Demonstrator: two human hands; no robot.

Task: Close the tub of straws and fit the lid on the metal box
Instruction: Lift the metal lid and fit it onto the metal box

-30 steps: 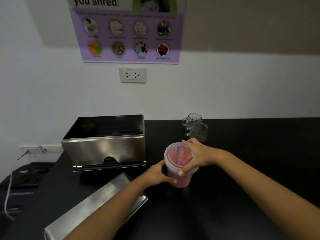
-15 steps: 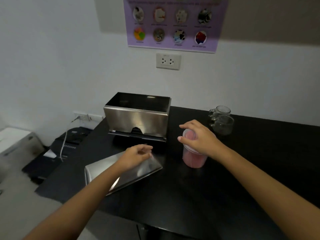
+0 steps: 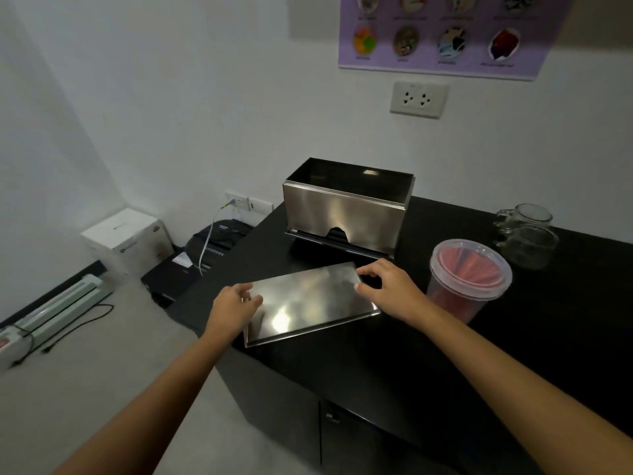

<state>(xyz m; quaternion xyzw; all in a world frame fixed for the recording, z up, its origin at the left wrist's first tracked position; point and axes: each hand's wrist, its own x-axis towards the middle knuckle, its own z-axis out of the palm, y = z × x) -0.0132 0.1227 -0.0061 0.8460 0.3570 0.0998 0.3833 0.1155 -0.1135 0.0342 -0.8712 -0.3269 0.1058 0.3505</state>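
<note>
The flat steel lid [image 3: 308, 303] lies near the left front corner of the black counter [image 3: 394, 358]. My left hand [image 3: 233, 306] grips its left end, thumb on top. My right hand [image 3: 390, 289] holds its far right corner, fingers curled over the edge. Behind the lid stands the metal box [image 3: 342, 214], its top open. To the right is the clear tub of red straws [image 3: 466, 279] with its clear lid sitting on top; neither hand touches it.
Two glass mugs [image 3: 527, 234] stand at the back right by the wall. The counter's left edge drops to the floor, where there are a black shredder [image 3: 212, 248], a white box [image 3: 126, 238] and a laminator [image 3: 61, 303] with cables.
Both hands left the tub, which now has its lid on. My left hand went to the steel lid first, then my right hand joined it. The view swung left and down.
</note>
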